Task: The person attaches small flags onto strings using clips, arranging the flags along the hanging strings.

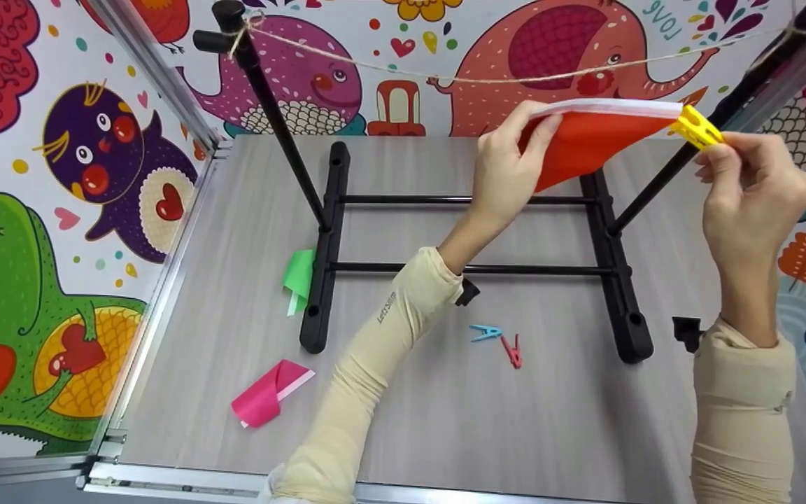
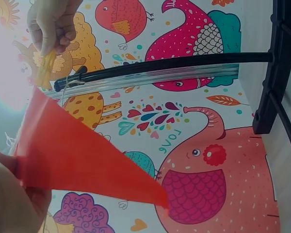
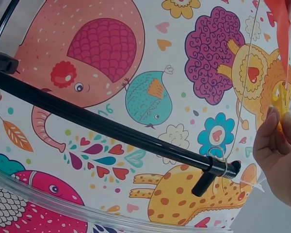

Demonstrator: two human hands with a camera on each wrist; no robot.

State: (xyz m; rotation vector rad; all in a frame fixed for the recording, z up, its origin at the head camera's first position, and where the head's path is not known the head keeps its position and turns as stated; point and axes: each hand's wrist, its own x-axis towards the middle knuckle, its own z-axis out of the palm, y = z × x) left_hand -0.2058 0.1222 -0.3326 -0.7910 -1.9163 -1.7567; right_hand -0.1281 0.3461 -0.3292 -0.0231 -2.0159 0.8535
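A red triangular flag with a white top edge is stretched between both hands, in front of and below a sagging string. My left hand pinches its left end between thumb and fingers. In the right hand is a yellow clothespin, pinched at its handle end, with its tip at the flag's right corner. The left wrist view shows the flag hanging down to a point, and the yellow clothespin at its upper corner. Whether the pin bites the string cannot be told.
The string is tied to two uprights of a black frame. On the grey table lie a blue clothespin, a red clothespin, a green flag and a pink flag. Cartoon-printed walls enclose the space.
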